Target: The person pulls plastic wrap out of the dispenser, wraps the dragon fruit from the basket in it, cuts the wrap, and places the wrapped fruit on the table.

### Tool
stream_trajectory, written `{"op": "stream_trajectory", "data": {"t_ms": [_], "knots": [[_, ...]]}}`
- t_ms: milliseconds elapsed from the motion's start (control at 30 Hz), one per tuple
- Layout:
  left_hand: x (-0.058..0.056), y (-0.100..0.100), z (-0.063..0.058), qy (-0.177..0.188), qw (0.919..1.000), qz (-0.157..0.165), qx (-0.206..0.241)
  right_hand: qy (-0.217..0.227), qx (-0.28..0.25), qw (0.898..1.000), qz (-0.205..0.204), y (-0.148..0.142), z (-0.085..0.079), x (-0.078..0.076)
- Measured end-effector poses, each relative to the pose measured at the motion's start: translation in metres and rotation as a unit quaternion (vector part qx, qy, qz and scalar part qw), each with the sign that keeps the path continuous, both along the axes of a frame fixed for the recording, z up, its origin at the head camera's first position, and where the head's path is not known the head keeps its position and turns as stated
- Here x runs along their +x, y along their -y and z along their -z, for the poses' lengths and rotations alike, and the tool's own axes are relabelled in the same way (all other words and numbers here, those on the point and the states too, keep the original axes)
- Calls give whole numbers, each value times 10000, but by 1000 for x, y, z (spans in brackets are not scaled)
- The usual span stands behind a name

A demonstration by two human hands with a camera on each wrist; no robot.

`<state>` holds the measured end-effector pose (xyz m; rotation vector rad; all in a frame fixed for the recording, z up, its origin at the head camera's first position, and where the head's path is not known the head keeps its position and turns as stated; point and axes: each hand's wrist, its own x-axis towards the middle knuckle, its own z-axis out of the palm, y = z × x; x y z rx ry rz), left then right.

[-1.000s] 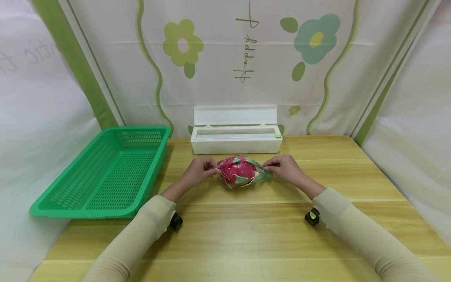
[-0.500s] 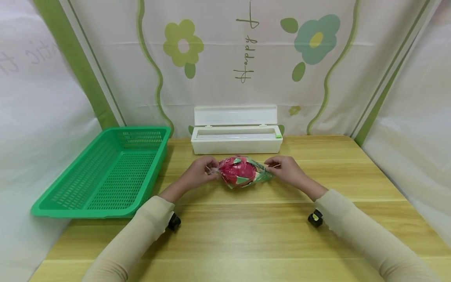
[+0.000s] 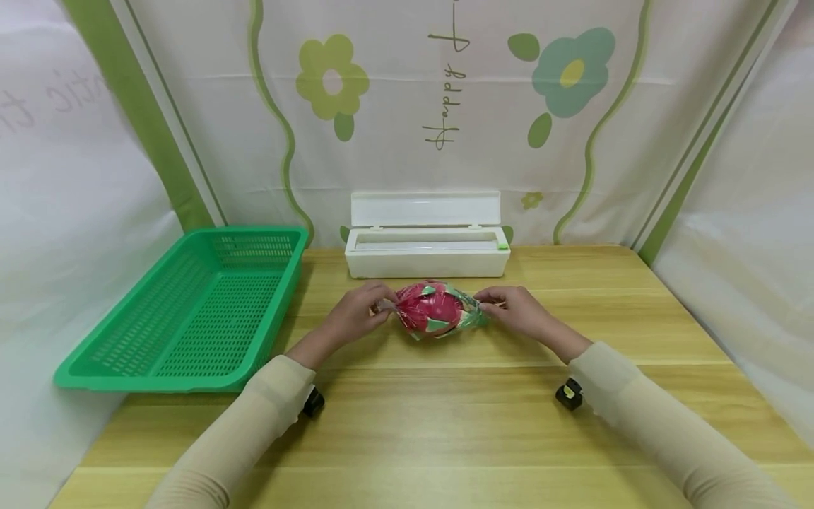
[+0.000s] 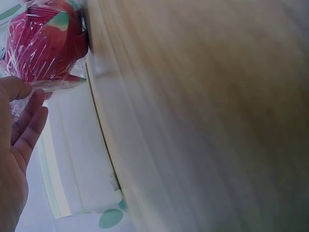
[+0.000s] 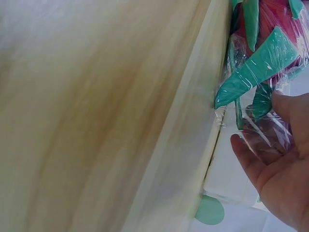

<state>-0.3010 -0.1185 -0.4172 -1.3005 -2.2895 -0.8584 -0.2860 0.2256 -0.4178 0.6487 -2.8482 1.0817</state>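
Note:
A red dragon fruit (image 3: 439,307) with green scales lies on the wooden table, wrapped in clear plastic film. My left hand (image 3: 358,311) pinches the gathered film at the fruit's left end; in the left wrist view the thumb and fingers of that hand (image 4: 17,130) close on the bunched wrap under the red fruit (image 4: 46,46). At the other end, my right hand (image 3: 514,308) holds the film between thumb and fingers. The right wrist view shows loose clear film (image 5: 268,130) in the right hand (image 5: 285,164), beside a long green scale (image 5: 260,67).
Right behind the fruit stands a white cling film box (image 3: 427,263) with its lid (image 3: 426,209) raised. A green perforated basket (image 3: 267,332) sits at the left of the table (image 3: 445,424). A printed cloth (image 3: 394,106) hangs at the back.
The left fingers have curled further round the gathered film at the left end. The right hand has shifted its fingers slightly on the film. The fruit has hardly moved.

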Motion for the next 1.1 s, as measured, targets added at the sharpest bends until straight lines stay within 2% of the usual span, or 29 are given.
{"op": "stream_trajectory", "data": {"t_ms": [167,467,933,1100], "knots": [[-1,-1,1,-7,10000,34,89,-94,58,9999,78,2,-1,0],[0,-3,-2,266,9994,-70,199,-86,68,9999,133,3,-3,-1],[0,-4,-5,451,9977,-405,311,44,75,9997,213,4,-6,1],[0,-4,-6,515,9974,-416,279,-16,50,9999,148,3,-4,0]]}}
